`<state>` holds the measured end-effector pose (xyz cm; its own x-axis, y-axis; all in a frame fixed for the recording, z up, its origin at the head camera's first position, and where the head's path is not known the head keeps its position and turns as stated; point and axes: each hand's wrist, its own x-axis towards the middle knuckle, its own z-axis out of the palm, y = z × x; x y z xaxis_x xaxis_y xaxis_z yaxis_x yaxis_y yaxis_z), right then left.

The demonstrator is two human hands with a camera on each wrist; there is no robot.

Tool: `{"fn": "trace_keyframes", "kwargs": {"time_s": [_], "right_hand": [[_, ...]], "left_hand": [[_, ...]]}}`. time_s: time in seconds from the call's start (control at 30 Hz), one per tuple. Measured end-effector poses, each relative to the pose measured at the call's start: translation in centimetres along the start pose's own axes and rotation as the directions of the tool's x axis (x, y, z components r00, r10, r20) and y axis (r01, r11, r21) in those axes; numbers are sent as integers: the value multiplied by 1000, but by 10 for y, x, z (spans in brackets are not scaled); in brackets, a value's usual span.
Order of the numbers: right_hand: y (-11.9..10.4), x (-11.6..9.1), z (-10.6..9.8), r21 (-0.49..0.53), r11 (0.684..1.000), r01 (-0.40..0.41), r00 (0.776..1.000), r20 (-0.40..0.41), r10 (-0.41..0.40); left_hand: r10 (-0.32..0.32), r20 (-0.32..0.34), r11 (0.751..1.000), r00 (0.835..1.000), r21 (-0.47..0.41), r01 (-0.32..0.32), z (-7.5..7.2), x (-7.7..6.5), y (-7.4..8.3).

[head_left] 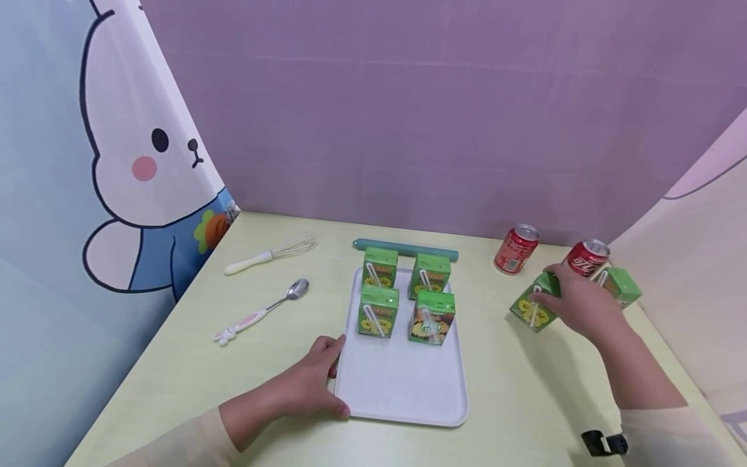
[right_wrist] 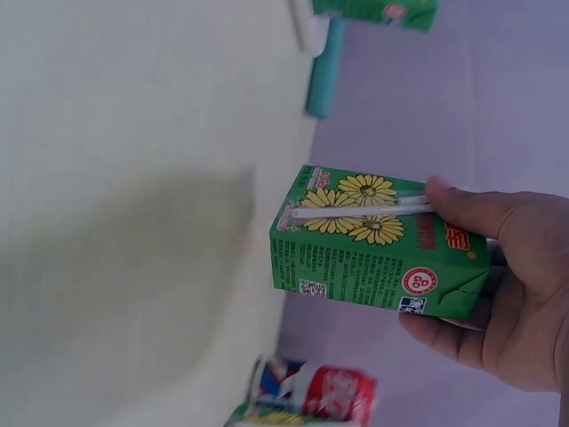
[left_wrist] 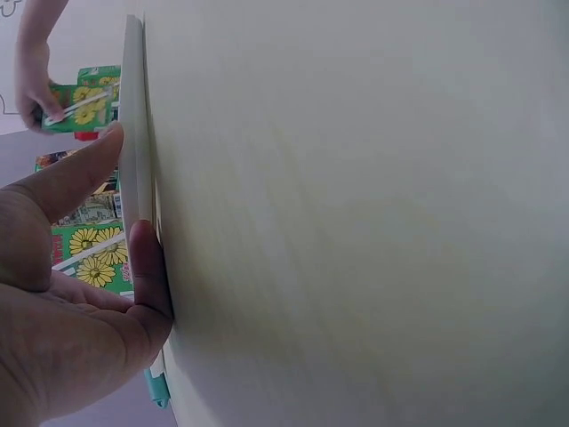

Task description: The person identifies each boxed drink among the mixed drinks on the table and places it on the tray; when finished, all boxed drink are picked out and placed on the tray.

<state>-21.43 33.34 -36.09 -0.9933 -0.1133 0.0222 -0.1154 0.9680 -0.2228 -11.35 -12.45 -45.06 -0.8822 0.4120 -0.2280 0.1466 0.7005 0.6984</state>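
- Nearest to us, a pale sleeve runs off the lower edge, and a small black object by the other wrist is too indistinct to identify.
- The left hand has its thumb at the near left corner of the white tray; its grip is bent round the edge, part of the curled fingers tucked out of our sight.
- On the tray, which lies on the counter, we see a front pair, the left carton and the right carton; they hide the lower parts of the back pair.
- To the left lies a spoon, well apart from the tray.
- The right hand has its grip closed round a tilted green carton, right of the tray; we cannot tell whether its low corner touches the counter.
- Beyond the spoon lies a whisk, its wires faint.
- Another carton and a red can are partly covered by that hand; a second can is unobstructed, its lettering unclear to us.
- Behind the cartons, a teal stick is partly hidden.
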Motion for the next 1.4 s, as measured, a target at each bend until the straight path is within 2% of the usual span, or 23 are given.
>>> {"fn": "trace_keyframes", "kwargs": {"time_s": [0.23,0.43,0.57,0.77,0.87,1.03,1.17,1.4], "right_hand": [[-37,-12,-16,11,997,76,995,-71,-75],[-69,-26,-28,-19,990,137,979,-147,-138],[-88,-35,-35,-37,982,185,959,-210,-189],[-114,-48,-42,-41,948,317,907,-279,-315],[-127,-54,-43,-47,925,377,884,-279,-375],[-148,-61,-35,-56,901,429,870,-242,-429],[-164,-64,-25,-52,878,476,853,-212,-476],[-189,-67,2,-55,827,559,809,-186,-558]], "left_hand": [[4,1,1000,1000,4,-4,0,1,0],[3,-3,1000,1000,15,-3,0,1,1],[2,3,1000,1000,6,-2,-1,1,2],[6,6,1000,1000,8,-7,-2,1,2],[8,6,1000,1000,8,-8,-2,1,3],[10,6,1000,1000,6,-10,-2,1,2],[3,9,1000,1000,1,-3,-2,1,1],[11,11,1000,1000,-17,-11,-1,0,-1]]}}
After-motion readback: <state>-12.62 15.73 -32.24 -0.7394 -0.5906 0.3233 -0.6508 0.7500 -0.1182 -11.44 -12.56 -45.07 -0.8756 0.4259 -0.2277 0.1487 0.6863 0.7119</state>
